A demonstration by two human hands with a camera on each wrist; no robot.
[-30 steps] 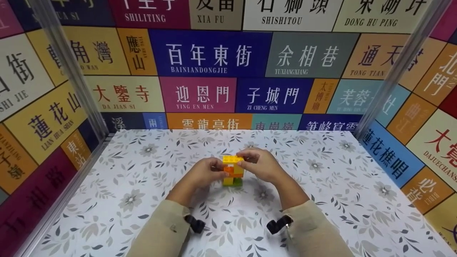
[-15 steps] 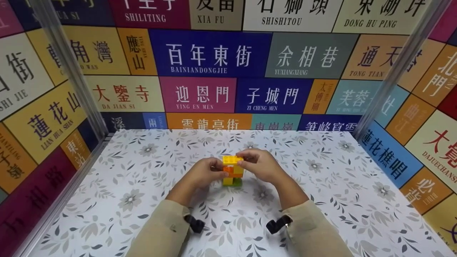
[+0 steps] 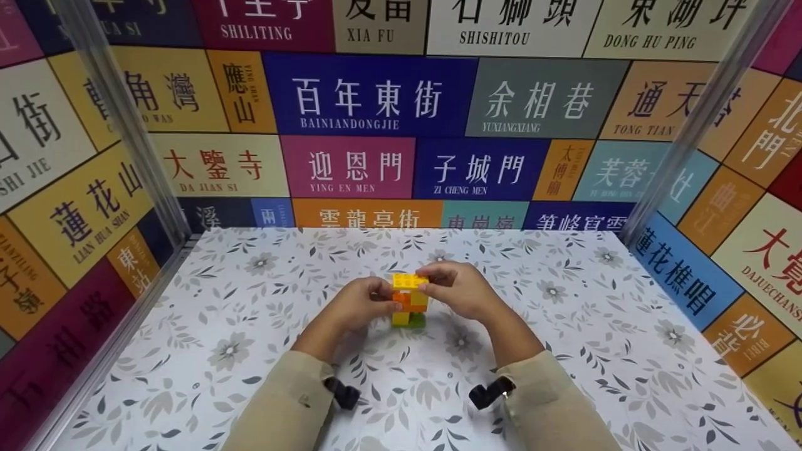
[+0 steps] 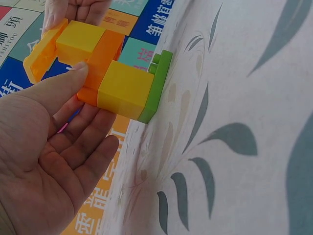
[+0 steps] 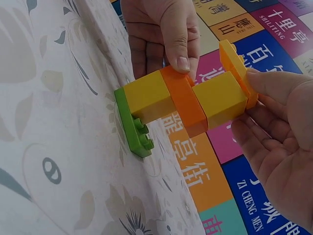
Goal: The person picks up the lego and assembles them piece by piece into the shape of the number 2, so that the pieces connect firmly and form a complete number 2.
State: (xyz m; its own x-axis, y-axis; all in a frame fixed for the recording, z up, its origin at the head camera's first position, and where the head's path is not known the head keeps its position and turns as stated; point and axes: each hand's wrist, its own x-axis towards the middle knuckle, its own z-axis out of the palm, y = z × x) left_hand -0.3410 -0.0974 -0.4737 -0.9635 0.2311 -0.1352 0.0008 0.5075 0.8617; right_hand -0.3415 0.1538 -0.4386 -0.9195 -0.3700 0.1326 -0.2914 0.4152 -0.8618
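Observation:
A small tower of toy building bricks stands on the table between both hands. At its foot is a thin green plate [image 5: 129, 125], and a yellow brick [image 4: 126, 87] rises from one end of it. Above come an orange brick [image 5: 186, 105], then a second yellow brick [image 5: 220, 99]. Topmost is a thin yellow plate [image 3: 409, 280], tilted against the brick below in both wrist views. My left hand [image 3: 358, 304] pinches the orange brick, thumb on its near side. With thumb and fingers, my right hand [image 3: 462, 291] holds the top yellow plate.
White cloth with grey leaves and flowers covers the table [image 3: 263, 388]. Colourful panels with large lettering [image 3: 369, 94] line the back and sides, with clear corner posts [image 3: 695, 125] at left and right. Black straps [image 3: 341, 393] sit at the sleeve cuffs.

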